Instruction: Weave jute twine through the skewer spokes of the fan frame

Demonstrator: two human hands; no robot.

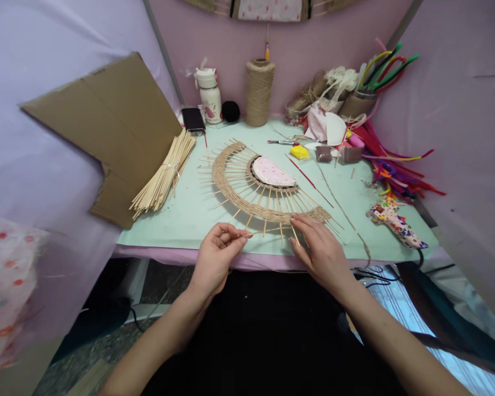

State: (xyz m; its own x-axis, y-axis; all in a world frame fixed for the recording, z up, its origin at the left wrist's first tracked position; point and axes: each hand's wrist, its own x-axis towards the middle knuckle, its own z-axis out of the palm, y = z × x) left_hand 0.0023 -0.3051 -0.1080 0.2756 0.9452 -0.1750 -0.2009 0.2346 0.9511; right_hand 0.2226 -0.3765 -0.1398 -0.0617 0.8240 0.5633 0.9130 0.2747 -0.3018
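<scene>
Found a half-round fan (268, 213) flat on the table (169, 231), towards the front edge; built of thin sticks, with a broad woven band near the outside and stick ends projecting beyond it. Noted at the fan's inner centre a dotted pink-and-white cloth (272, 171), half-round, dark along the curved border. Observed the left hand (216, 253) just off the fan's front side, pinching a strand (268, 230) between thumb and fingertips; traced the strand across towards the right hand (319, 242), nearly straight. Observed the latter at the fan's front right, fingertips at the band, thumb apart beside a stick end; cannot tell whether gripping or merely resting there. Recorded a thin red rod (309, 179) slanting just beside the fan, and behind it a brush (282, 142) and a yellow packet (299, 152). Recorded at left a tied bundle of sticks (165, 176) beside bent cardboard (115, 121). Recorded along the back a phone (193, 119), a bottle (210, 96), a black yarn ball (231, 111) and an upright twine cone (259, 93).
</scene>
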